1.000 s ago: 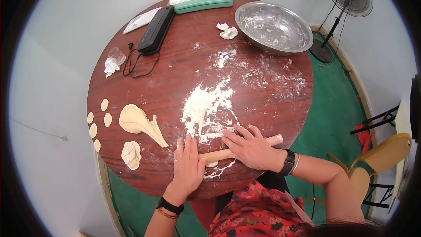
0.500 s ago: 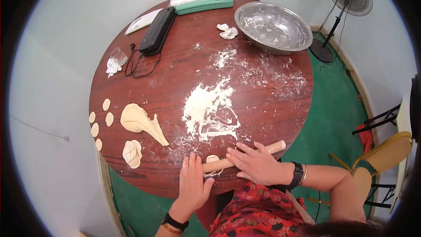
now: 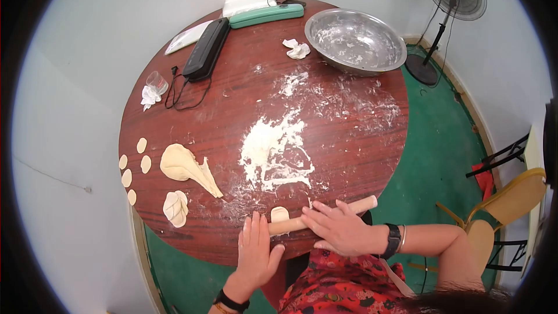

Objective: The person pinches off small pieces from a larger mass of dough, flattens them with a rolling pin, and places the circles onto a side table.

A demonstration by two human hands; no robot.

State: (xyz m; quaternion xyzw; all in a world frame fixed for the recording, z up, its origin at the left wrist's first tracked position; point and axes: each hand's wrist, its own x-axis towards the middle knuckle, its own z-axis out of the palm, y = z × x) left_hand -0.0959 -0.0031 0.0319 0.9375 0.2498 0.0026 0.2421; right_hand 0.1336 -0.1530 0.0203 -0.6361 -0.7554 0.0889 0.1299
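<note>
A wooden rolling pin [image 3: 290, 224] lies slantwise near the table's front edge. My right hand [image 3: 343, 229] rests on it with fingers stretched out and spread. At the pin's left end, my left hand [image 3: 256, 246] lies flat with its fingers straight and its thumb apart. Just beyond the pin, a small flat round of dough [image 3: 279, 214] shows, its near part covered by the pin. To the left sit a large lump of dough [image 3: 181, 164] with a drawn-out tail and a pile of overlapping dough rounds [image 3: 175, 209].
Several single dough rounds [image 3: 145, 164] lie at the left edge. Scattered flour [image 3: 264, 148] covers mid-table. A steel basin [image 3: 357, 40], crumpled tissue [image 3: 298, 49], black appliance [image 3: 206, 49] with cord, green case [image 3: 267, 16] and clear cup [image 3: 157, 82] stand farther back.
The rolling pin has moved slightly toward my body under both hands, and more of the small dough round shows beyond it. The whole view has shifted a little.
</note>
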